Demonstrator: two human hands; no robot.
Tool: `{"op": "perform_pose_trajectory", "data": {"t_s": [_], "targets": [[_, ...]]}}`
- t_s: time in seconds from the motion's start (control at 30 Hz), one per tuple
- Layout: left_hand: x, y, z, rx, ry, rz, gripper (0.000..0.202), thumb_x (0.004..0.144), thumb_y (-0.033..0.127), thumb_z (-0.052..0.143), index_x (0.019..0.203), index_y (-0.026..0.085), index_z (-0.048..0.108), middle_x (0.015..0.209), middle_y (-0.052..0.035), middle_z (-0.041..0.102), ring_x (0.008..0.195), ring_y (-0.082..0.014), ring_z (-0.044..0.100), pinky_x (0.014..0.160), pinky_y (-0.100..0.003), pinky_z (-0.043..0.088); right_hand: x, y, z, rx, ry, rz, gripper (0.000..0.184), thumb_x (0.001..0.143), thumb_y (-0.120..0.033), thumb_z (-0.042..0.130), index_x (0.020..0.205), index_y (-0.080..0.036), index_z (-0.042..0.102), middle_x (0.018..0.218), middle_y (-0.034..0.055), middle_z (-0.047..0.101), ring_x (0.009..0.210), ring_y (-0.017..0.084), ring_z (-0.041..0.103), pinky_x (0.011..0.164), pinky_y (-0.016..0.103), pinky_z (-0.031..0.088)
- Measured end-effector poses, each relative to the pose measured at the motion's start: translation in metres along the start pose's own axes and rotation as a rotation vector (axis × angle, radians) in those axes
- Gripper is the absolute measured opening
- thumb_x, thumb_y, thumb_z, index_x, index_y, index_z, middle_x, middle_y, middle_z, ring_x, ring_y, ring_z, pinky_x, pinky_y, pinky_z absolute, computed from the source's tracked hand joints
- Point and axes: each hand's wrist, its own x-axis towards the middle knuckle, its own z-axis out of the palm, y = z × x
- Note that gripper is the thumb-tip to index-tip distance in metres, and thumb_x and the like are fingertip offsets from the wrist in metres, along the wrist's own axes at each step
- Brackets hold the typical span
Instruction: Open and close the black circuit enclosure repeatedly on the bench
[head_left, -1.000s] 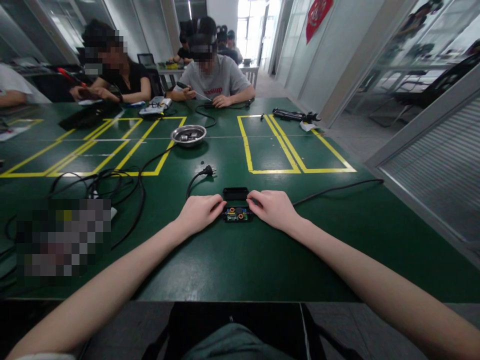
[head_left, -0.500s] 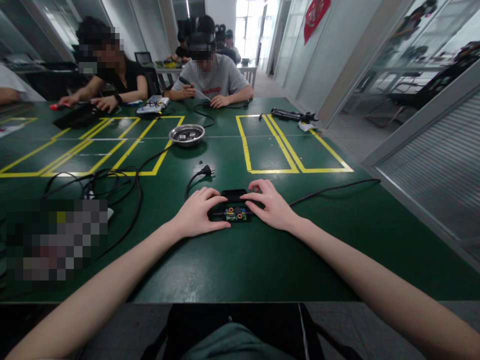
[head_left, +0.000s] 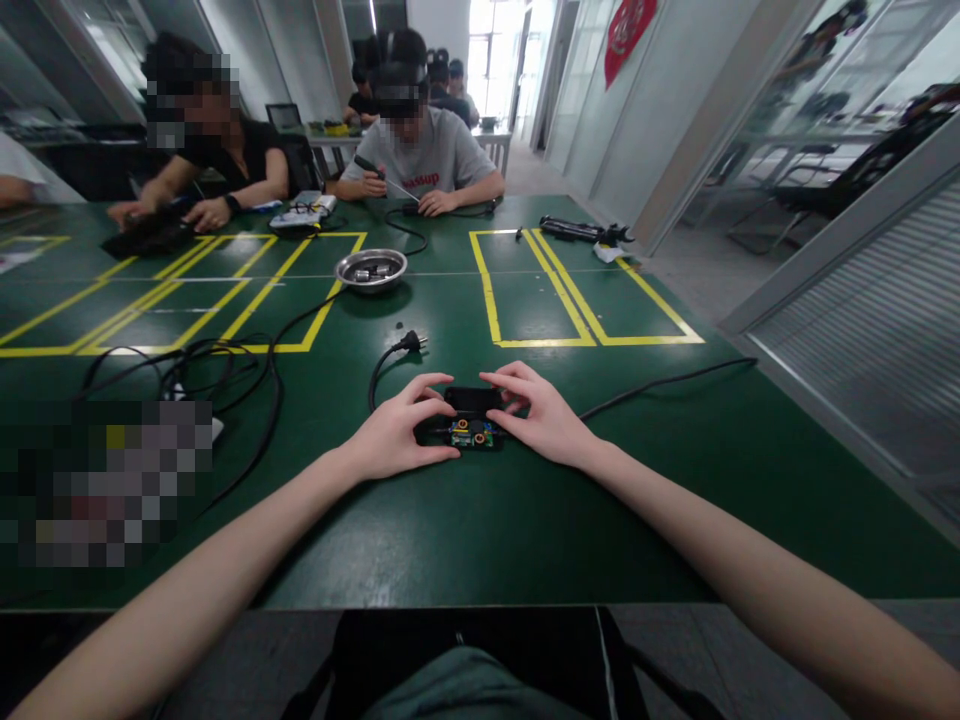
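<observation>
Two bare hands, one left hand (head_left: 401, 425) and one right hand (head_left: 544, 410), with two black plastic case halves (head_left: 475, 399) between them.
Also between the hands: one green circuit board (head_left: 461, 440) bearing two copper-coloured ring coils (head_left: 463, 424). Beyond the left hand: one black two-pronged power plug (head_left: 411, 341) and, farther off, one round silver metal bowl (head_left: 341, 272), its metal pieces (head_left: 371, 273) too small to count. Beyond the right hand: two yellow tape rectangles (head_left: 489, 300) and one folded black tripod-like stand (head_left: 577, 231). Well beyond the left hand: one person in a grey shirt (head_left: 450, 150) and one in a black shirt (head_left: 251, 165).
</observation>
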Motion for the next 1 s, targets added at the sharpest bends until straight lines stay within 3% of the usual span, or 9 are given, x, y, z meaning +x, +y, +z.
{"op": "perform_pose_trajectory", "data": {"t_s": [0.13, 0.27, 0.37, 0.53, 0.73, 0.9, 1.0], "targets": [[0.000, 0.000, 0.002, -0.052, 0.039, -0.023, 0.041, 0.079, 0.032, 0.086, 0.108, 0.021, 0.058, 0.142, -0.0149, 0.058, 0.122, -0.0297, 0.063, 0.102, -0.047, 0.057, -0.001, -0.003, 0.001, 0.105, -0.002, 0.020, 0.028, 0.088, -0.023, 0.068, 0.116, -0.022, 0.072, 0.117, 0.0075, 0.059, 0.091, 0.017, 0.067, 0.075, 0.034, 0.065], [-0.001, -0.002, 0.005, -0.111, 0.099, -0.023, 0.068, 0.078, 0.030, 0.087, 0.134, 0.023, 0.049, 0.141, -0.0132, 0.057, 0.096, -0.0194, 0.068, 0.089, -0.039, 0.062, -0.002, -0.005, 0.002, 0.090, 0.020, -0.034, 0.029, 0.087, -0.016, 0.066, 0.116, -0.021, 0.070, 0.111, 0.0076, 0.065, 0.097, 0.020, 0.067, 0.078, 0.035, 0.064], [-0.001, -0.001, 0.006, -0.084, 0.086, -0.010, 0.079, 0.080, 0.029, 0.085, 0.147, 0.027, 0.044, 0.139, -0.0109, 0.058, 0.094, -0.0186, 0.068, 0.091, -0.038, 0.062, -0.003, -0.006, 0.002, 0.000, 0.032, -0.086, 0.037, 0.088, -0.012, 0.065, 0.123, -0.022, 0.070, 0.107, 0.0074, 0.067, 0.098, 0.021, 0.067, 0.080, 0.036, 0.063], [0.000, 0.002, 0.003, -0.048, 0.048, 0.003, 0.068, 0.083, 0.030, 0.083, 0.143, 0.026, 0.052, 0.138, -0.0105, 0.058, 0.103, -0.0214, 0.067, 0.094, -0.040, 0.061, -0.004, -0.003, 0.003, -0.132, 0.039, -0.200, 0.029, 0.093, -0.013, 0.062, 0.117, -0.021, 0.075, 0.110, 0.0084, 0.072, 0.101, 0.022, 0.071, 0.091, 0.040, 0.061], [0.000, 0.002, 0.002, -0.022, 0.015, 0.019, 0.052, 0.085, 0.029, 0.083, 0.131, 0.021, 0.062, 0.121, -0.0082, 0.069, 0.109, -0.0236, 0.068, 0.097, -0.038, 0.057, -0.006, -0.002, 0.004, -0.193, 0.002, -0.309, 0.026, 0.093, -0.013, 0.060, 0.112, -0.021, 0.076, 0.111, 0.0084, 0.078, 0.101, 0.022, 0.075, 0.092, 0.039, 0.063], [0.000, 0.003, 0.001, 0.033, 0.002, 0.015, 0.044, 0.085, 0.032, 0.083, 0.124, 0.020, 0.066, 0.105, -0.0058, 0.072, 0.096, -0.0216, 0.068, 0.086, -0.035, 0.056, -0.007, -0.009, 0.001, -0.188, -0.059, -0.386, 0.023, 0.093, -0.023, 0.066, 0.115, -0.020, 0.072, 0.116, 0.0114, 0.076, 0.106, 0.024, 0.073, 0.093, 0.041, 0.061], [0.000, 0.005, 0.000, 0.036, -0.002, 0.017, 0.043, 0.086, 0.032, 0.082, 0.124, 0.019, 0.066, 0.103, -0.0055, 0.071, 0.093, -0.0205, 0.068, 0.084, -0.033, 0.055, -0.007, -0.011, -0.003, -0.185, -0.071, -0.379, 0.019, 0.092, -0.024, 0.067, 0.110, -0.020, 0.070, 0.108, 0.0095, 0.077, 0.099, 0.023, 0.072, 0.088, 0.040, 0.060]]}}
